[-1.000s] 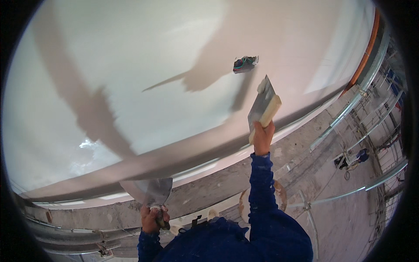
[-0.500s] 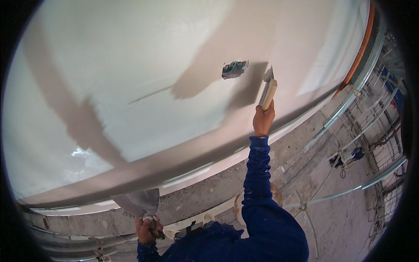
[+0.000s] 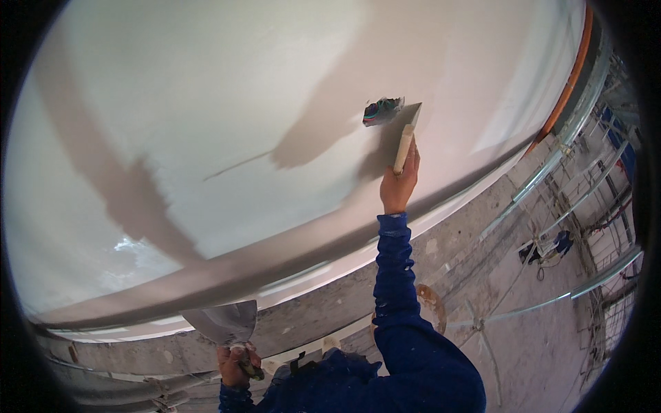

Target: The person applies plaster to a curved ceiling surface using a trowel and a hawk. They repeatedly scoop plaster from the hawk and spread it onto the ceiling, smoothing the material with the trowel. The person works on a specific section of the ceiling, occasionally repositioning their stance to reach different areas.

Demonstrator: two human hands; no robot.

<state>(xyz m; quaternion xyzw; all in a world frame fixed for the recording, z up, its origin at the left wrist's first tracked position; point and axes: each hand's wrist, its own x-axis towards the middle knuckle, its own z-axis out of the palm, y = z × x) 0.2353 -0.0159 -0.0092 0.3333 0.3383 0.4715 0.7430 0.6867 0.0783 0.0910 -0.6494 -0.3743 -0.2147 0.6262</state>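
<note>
While left grip [image 3: 234,367] clasps scraper [image 3: 226,322], right grip [image 3: 401,184] trowel [image 3: 404,149], wired hole [image 3: 382,112] nearby, scaffolding [image 3: 606,274] rightward.

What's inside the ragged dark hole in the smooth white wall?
The ragged dark hole shows thin wires, green and red among them. Where they run behind the smooth white wall is covered and can't be seen.

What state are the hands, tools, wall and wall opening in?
Left hand: gripping the broad scraper
Broad scraper: held, blade upward in picture
Right hand: gripping the trowel
Trowel: held, nearly edge-on to camera
Wall opening: uncovered, coloured wires showing
White wall: partly shadowed
</note>
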